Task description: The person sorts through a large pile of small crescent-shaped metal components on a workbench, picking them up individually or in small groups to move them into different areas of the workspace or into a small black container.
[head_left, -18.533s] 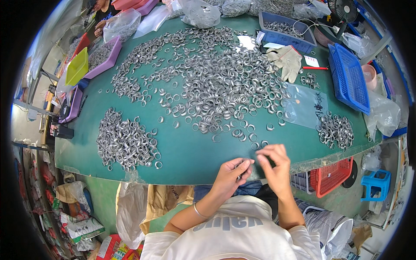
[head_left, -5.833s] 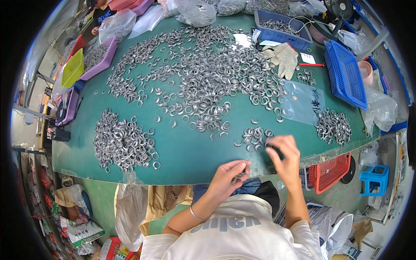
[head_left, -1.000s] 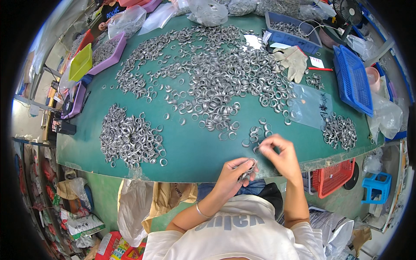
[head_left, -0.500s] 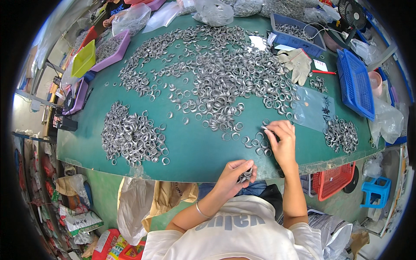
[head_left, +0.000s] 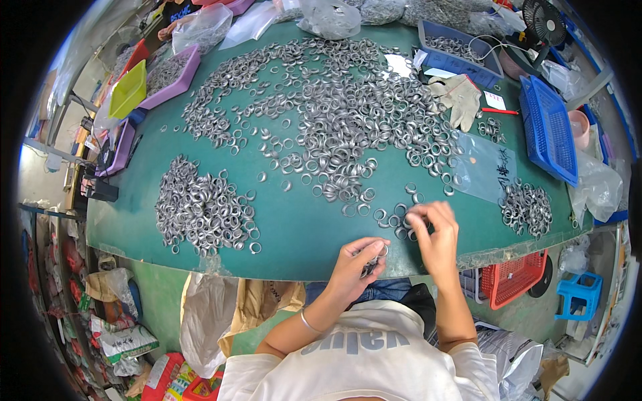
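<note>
Metal rings (head_left: 370, 266), axis indistinct, fill the left grip (head_left: 350, 267); the right grip (head_left: 436, 230) is unclear.

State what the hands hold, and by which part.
Left hand: metal rings, held bunched together; which part it grips is hidden. Right hand: too blurred to tell.

Bright, with strong edge distortion

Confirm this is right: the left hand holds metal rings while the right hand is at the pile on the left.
Wrong on the right hand: the head view shows it at the small front-middle ring cluster, not the left pile. The left hand does hold metal rings.
</note>
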A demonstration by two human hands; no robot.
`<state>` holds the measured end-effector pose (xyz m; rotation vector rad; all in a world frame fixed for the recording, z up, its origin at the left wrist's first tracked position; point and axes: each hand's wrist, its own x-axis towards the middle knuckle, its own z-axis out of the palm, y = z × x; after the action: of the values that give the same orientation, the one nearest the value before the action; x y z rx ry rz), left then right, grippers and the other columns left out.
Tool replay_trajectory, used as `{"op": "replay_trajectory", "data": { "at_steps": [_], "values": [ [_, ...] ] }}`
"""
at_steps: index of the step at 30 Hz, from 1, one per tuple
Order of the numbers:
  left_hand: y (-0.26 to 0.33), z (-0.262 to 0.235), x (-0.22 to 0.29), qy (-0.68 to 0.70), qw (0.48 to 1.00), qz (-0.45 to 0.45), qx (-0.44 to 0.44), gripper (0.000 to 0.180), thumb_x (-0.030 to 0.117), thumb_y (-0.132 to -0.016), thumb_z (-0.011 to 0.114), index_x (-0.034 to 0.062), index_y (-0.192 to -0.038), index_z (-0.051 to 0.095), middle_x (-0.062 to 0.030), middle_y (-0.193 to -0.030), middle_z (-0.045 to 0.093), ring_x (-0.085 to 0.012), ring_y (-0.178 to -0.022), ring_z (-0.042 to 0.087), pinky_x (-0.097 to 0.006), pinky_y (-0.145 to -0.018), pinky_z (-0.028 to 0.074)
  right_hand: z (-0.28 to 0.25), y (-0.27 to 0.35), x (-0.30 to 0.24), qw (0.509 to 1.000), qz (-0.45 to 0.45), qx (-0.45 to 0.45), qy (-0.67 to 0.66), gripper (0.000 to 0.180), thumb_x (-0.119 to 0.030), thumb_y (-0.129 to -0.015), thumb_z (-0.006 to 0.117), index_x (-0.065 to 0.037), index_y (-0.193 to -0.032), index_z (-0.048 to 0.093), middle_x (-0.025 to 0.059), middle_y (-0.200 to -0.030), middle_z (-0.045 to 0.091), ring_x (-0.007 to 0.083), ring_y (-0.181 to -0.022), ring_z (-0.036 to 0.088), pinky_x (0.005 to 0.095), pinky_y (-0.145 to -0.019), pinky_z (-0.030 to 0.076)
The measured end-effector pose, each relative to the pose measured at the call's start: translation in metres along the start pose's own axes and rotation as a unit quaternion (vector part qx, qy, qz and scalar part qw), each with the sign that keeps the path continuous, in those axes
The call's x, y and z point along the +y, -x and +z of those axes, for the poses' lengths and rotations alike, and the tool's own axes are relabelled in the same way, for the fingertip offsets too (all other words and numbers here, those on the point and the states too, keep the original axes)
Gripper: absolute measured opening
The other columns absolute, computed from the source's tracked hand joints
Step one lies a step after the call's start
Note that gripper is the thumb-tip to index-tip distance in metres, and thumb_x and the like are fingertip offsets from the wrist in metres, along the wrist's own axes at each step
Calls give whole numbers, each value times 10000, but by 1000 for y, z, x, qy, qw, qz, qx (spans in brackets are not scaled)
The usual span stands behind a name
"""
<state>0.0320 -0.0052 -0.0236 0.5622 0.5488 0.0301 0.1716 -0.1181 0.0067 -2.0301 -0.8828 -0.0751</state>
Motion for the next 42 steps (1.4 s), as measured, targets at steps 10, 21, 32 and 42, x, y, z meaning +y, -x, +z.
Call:
{"op": "replay_trajectory", "data": {
  "at_steps": [10,21,32,42],
  "values": [
    [2,8,1,10,1000,-8,9,247,159,-889,632,27,-1096,608,-97,-931,633,-169,-773,604,-229,-510,417,10,-6,22,998,29,-52,-12,141,-37,-763,682,-32,-903,663,44,-839,614,212,-782,531,319,-706,396],
    [2,9,-2,47,999,11,-18,332,191,-908,622,25,-1192,574,-69,-896,605,-121,-672,542,-210,-489,409,5,20,8,686,339,-192,-615,144,-130,-892,608,0,-952,589,9,-717,521,108,-638,451,246,-582,374],
    [2,6,2,-91,993,68,-27,366,99,-898,605,-2,-1243,537,-79,-899,611,-115,-651,558,-217,-453,413,-6,22,-28,987,-13,-121,-104,66,-9,-765,669,2,-827,647,98,-742,598,240,-700,555,345,-665,428],
    [36,-51,68,-105,960,197,170,211,55,-885,586,35,-1096,585,-69,-919,588,-95,-651,501,-160,-417,332,-3,35,-9,995,21,-72,-64,73,5,-781,641,3,-853,650,121,-823,628,282,-767,567,357,-743,429]
  ]
}}
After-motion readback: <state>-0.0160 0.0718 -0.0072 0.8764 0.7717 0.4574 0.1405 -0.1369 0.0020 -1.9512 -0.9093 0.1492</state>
